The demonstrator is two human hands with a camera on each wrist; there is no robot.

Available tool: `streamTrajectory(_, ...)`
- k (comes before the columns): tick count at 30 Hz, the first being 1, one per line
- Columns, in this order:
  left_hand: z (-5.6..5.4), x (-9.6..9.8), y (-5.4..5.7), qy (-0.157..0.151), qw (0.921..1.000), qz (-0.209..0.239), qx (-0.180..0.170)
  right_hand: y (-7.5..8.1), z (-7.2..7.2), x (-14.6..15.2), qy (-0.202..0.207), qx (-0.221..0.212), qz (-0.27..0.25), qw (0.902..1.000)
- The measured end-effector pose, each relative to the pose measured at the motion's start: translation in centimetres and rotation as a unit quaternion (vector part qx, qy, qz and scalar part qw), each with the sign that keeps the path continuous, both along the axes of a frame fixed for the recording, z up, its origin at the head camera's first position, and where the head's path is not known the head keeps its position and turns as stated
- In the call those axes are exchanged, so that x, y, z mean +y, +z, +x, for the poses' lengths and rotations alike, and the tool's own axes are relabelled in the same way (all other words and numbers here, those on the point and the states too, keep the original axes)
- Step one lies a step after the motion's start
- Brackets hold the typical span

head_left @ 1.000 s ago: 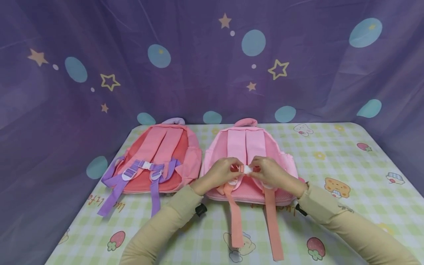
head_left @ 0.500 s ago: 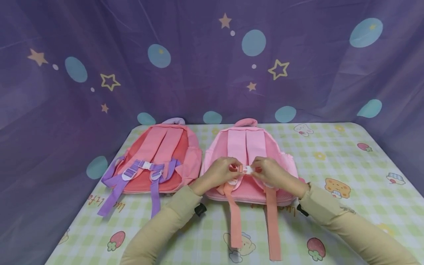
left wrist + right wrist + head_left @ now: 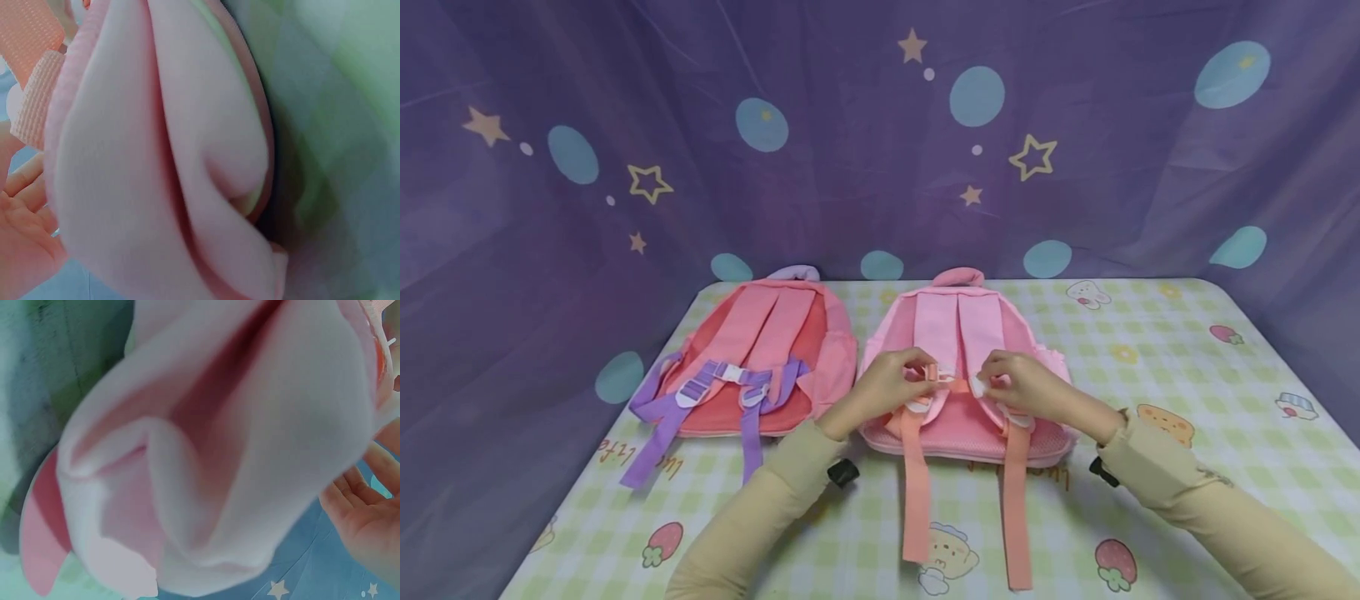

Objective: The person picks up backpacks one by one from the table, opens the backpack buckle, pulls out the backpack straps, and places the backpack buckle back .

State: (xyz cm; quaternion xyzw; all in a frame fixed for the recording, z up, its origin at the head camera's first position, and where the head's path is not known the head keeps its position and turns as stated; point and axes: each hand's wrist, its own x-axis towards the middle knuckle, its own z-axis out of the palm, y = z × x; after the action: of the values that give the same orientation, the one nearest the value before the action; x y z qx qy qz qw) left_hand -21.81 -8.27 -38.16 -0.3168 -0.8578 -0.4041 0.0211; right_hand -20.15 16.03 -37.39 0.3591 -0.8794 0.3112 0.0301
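A light pink backpack [image 3: 966, 437] lies with its shoulder straps facing up in the head view. Across its straps are two separated halves of a white side-release buckle on orange webbing. My left hand [image 3: 887, 385] pinches the pronged half [image 3: 943, 377] at its webbing. My right hand [image 3: 1026, 387] pinches the white socket half [image 3: 977, 385], a small gap away. Two loose orange strap ends [image 3: 916, 492] hang toward the near side. Pink side fabric [image 3: 125, 156] fills much of the left wrist view, and similar folded fabric [image 3: 281, 444] covers much of the right wrist view.
A coral backpack [image 3: 838, 371] with purple straps [image 3: 655, 446] lies close on the left; its white buckle [image 3: 731, 374] is fastened. Both bags rest on a green checked tablecloth [image 3: 1157, 342]. Behind the table hangs a purple curtain [image 3: 850, 200] with stars.
The white buckle, joined a second ago, has come apart. Both hands have moved away from each other, each keeping its half, and the left loose strap end has shifted left.
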Motion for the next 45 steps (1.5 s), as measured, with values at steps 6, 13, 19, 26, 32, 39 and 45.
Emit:
streamTrajectory(6, -0.1, -0.7, 0.0, 0.013, 0.9997, 0.022, -0.005, -0.1, 0.0, 0.4, 0.007, 0.002, -0.008, 0.9999)
streamTrajectory(13, 0.1, -1.0, 0.1, 0.015, 0.9992, 0.037, 0.001, -1.0, 0.1, 0.8, 0.03, 0.035, -0.048, 0.9978)
streamTrajectory(19, 0.2, -1.2, 0.2, 0.02, 0.9983, 0.055, 0.004, -0.8, 0.7, 0.5, 0.011, 0.011, -0.023, 0.9996)
streamTrajectory(26, 0.3, -1.4, 0.4, 0.024, 0.9974, 0.068, -0.001, -1.2, 0.8, 0.4, 0.004, -0.025, -0.001, 0.9997)
streamTrajectory(32, 0.3, -1.5, 0.7, 0.031, 0.9959, 0.085, -0.013, -1.4, 0.7, 0.3, -0.002, -0.049, 0.006, 0.9988)
streamTrajectory(39, 0.2, -1.6, 0.7, 0.034, 0.9952, 0.091, -0.015, -1.4, 0.8, 0.1, -0.02, -0.082, -0.009, 0.9964)
streamTrajectory(45, 0.1, -1.5, 0.7, 0.026, 0.995, 0.097, -0.006, -0.7, 1.2, 0.2, -0.032, -0.084, -0.029, 0.9955)
